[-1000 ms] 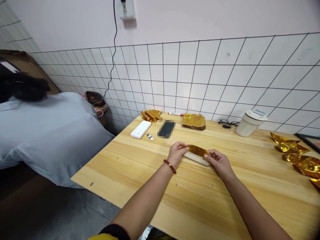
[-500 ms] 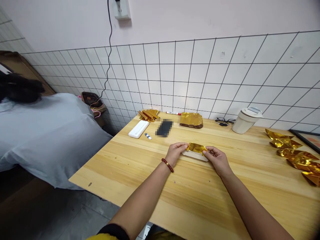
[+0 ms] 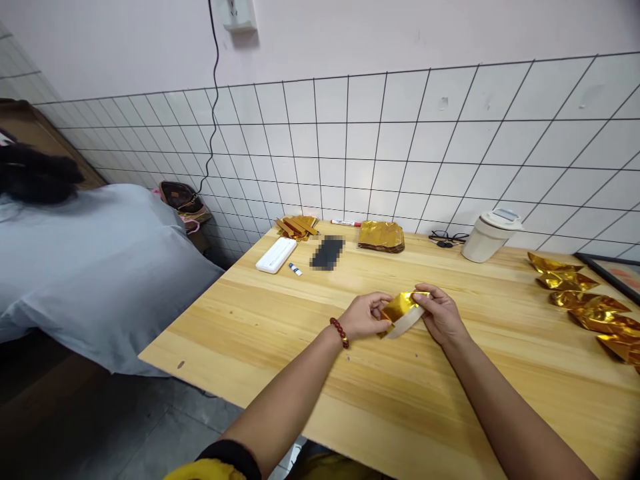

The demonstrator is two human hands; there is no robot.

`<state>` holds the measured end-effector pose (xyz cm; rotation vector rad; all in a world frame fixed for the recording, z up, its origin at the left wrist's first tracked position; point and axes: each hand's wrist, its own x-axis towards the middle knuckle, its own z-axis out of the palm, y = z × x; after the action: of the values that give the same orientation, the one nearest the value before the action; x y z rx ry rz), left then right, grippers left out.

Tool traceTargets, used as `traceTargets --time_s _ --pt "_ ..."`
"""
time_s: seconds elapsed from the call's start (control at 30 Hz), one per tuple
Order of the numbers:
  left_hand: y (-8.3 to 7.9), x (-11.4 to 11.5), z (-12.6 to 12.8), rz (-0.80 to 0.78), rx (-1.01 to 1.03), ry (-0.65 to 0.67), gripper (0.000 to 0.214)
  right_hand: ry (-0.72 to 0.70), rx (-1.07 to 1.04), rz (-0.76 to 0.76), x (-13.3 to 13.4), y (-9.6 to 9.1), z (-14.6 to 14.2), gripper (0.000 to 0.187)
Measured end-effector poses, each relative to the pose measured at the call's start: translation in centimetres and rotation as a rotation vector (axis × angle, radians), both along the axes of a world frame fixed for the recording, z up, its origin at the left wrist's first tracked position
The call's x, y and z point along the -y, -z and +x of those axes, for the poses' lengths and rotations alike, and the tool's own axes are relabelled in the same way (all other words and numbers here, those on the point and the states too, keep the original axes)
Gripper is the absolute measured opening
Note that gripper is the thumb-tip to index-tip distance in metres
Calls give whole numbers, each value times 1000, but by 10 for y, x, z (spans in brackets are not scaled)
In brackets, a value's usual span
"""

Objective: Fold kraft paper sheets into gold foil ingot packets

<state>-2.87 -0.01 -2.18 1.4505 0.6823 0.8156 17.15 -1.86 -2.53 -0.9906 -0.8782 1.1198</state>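
Note:
Between my two hands is a sheet of gold foil paper (image 3: 401,306), partly folded, with its pale underside showing along the near edge. My left hand (image 3: 366,316), a bead bracelet on its wrist, pinches the paper's left end. The right end is gripped between the thumb and fingers of my right hand (image 3: 439,312). The paper slants, its right end higher and farther off than its left, above the wooden table (image 3: 300,347). A stack of gold foil sheets (image 3: 381,236) lies farther back, near the wall.
Folded gold foil pieces (image 3: 590,303) line the right side, near a black-framed item (image 3: 607,273). A lidded cup (image 3: 490,237), glasses (image 3: 449,238), marker (image 3: 345,223), gold strips (image 3: 297,227), blurred dark phone-like object (image 3: 327,253), white box (image 3: 277,255) and small tube (image 3: 295,269) stand behind. Someone in grey (image 3: 100,267) is at left.
The gold foil paper has turned from nearly level to slanting, its right end raised. My left hand has shifted slightly right and down; my right hand has re-gripped at the upper right end.

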Motion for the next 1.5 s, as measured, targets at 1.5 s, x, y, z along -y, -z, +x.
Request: traceTargets --time_s 1.5 --pt "-10 -21 -12 -568 742 -368 33 -408 578 126 9 4 -12 82"
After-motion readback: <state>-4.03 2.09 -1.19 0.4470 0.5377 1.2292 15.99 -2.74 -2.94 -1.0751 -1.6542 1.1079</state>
